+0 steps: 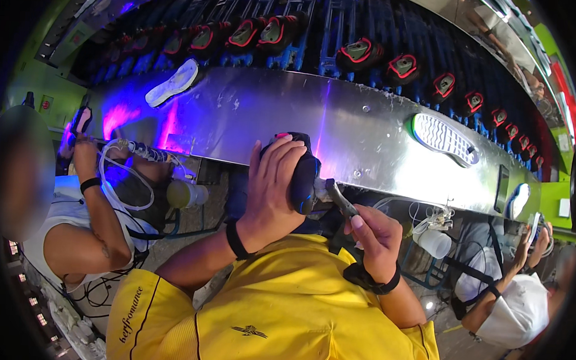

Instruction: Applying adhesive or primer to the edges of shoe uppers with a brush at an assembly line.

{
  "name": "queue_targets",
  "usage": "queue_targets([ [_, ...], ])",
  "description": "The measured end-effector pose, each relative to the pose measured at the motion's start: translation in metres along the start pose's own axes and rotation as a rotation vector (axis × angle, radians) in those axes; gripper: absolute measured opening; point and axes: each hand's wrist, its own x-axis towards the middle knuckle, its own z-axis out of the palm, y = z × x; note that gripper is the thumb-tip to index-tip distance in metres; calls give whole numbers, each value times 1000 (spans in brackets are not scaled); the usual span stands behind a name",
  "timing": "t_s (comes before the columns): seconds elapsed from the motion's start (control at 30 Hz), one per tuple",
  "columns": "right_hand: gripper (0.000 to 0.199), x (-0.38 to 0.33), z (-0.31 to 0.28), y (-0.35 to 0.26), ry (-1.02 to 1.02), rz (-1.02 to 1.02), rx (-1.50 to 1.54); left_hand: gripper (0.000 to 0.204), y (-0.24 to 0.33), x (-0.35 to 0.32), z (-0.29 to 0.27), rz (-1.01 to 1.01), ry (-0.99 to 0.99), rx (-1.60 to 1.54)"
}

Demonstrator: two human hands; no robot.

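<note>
- Closest, right hand (376,237) pinching a small brush (338,199), bristles against the dark shoe (299,174), likely for edge work.
- Left hand (272,189) wrapped round that shoe, tilting it steady.
- Beyond the shoe, steel shelf (340,128) carrying loose white soles (443,138).

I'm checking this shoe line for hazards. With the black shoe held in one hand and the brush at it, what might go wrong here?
1. The left hand holds the black shoe in mid-air, unsupported; it might slip under pressure from the brush.
2. The right hand works the brush close to the left hand's fingers, so whatever it applies may get on skin.
3. A co-worker's arm and looping white tubing sit close on the left; elbows could snag.
</note>
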Motion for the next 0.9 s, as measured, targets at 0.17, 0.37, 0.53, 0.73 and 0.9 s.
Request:
queue_targets([
  [0.17, 20, -2, -11, -14, 60, -156, -178, 81, 20, 27, -3, -75, -29, 55],
  [0.37, 20, 11, -19, -37, 240, -257, -398, 84, 30, 58, -5, -95, -177, 143],
  [0.53, 20, 39, -26, -61, 241, -407, -589, 85, 17, 85, -14, -72, -283, 160],
  [0.73, 19, 80, -34, -60, 135, -413, -532, 78, 0, 116, -26, -51, -325, 139],
  [0.9, 24, 119, -32, -33, 104, -455, -345, 69, -11, 140, -28, -123, -346, 24],
])
